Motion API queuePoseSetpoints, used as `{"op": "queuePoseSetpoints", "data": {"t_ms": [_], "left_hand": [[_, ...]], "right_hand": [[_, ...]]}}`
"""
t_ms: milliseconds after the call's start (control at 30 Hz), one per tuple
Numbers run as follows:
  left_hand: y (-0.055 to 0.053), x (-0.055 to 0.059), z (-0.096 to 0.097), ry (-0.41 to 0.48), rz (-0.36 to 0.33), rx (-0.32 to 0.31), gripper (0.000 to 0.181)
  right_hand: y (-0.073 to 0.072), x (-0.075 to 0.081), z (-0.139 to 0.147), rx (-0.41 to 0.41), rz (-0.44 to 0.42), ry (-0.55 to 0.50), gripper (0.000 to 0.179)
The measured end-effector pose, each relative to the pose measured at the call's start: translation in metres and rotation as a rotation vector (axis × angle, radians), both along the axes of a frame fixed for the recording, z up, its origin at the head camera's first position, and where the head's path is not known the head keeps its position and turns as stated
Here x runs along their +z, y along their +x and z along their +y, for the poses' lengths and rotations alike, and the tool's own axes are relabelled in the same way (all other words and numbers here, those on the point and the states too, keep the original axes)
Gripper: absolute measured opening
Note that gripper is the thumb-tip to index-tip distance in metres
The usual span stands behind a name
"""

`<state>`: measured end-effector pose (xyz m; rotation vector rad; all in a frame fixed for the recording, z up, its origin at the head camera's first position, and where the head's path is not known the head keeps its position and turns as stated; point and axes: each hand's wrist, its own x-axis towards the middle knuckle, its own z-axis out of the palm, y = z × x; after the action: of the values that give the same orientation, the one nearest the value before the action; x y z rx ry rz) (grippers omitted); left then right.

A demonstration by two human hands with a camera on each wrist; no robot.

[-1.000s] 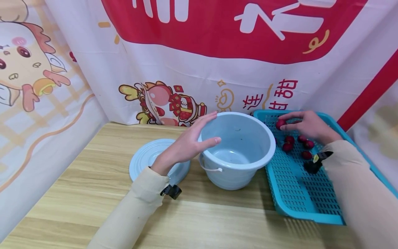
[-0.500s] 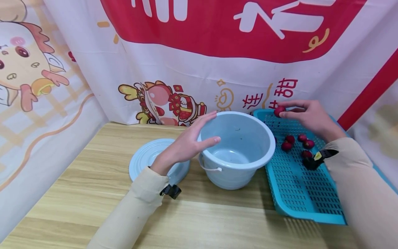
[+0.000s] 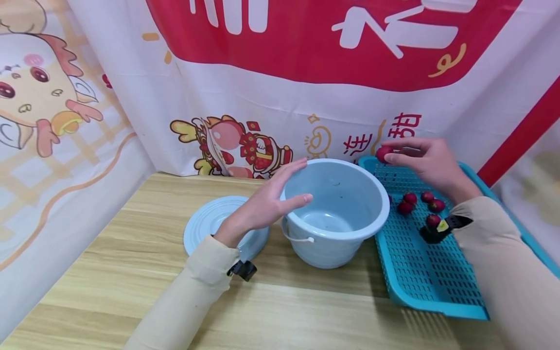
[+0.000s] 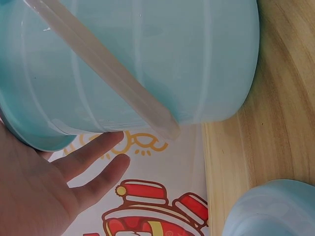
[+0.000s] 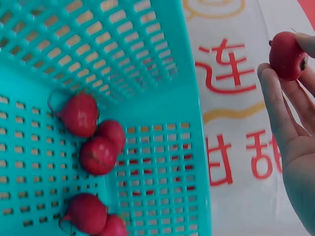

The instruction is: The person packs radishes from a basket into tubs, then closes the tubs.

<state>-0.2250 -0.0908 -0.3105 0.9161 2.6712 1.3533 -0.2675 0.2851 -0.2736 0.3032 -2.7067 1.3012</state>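
My right hand pinches a red radish between thumb and fingertips, over the far left corner of the teal basket. In the right wrist view this radish shows a thin root, and several other radishes lie in the basket. Beside the basket stands a light blue bucket, upright and without radishes inside. My left hand rests at the bucket's left rim, its thumb over the opening. The left wrist view shows its fingers extended along the outside of the bucket.
A round light blue lid lies on the wooden table, left of the bucket and partly under my left forearm. The bucket's handle hangs down at its front. Behind everything hangs a printed curtain.
My right hand has lifted the radish up out of the basket and moved it a little left toward the bucket. My left hand stays at the rim.
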Motion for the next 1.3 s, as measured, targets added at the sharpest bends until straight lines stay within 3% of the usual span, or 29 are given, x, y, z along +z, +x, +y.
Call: {"op": "queuePoseSetpoints", "data": {"t_ms": [300,600,833,1133,1300], "left_hand": [[-0.001,-0.001,0.000,-0.002,-0.002,0.001,0.078],[0.000,-0.001,0.000,-0.003,-0.003,-0.002,0.078],[0.000,0.000,0.001,-0.003,-0.012,0.002,0.079],[-0.001,-0.001,0.000,0.003,-0.022,-0.002,0.079],[-0.001,0.000,0.000,0.006,-0.021,-0.007,0.079]], "right_hand": [[0.014,0.007,-0.038,0.068,0.072,-0.026,0.050],[0.017,0.003,-0.061,0.200,0.144,-0.037,0.046],[0.020,-0.001,-0.076,0.219,0.188,0.064,0.049],[0.019,-0.006,-0.085,0.277,0.330,0.203,0.051],[0.019,-0.006,-0.086,0.288,0.368,0.258,0.051]]}}
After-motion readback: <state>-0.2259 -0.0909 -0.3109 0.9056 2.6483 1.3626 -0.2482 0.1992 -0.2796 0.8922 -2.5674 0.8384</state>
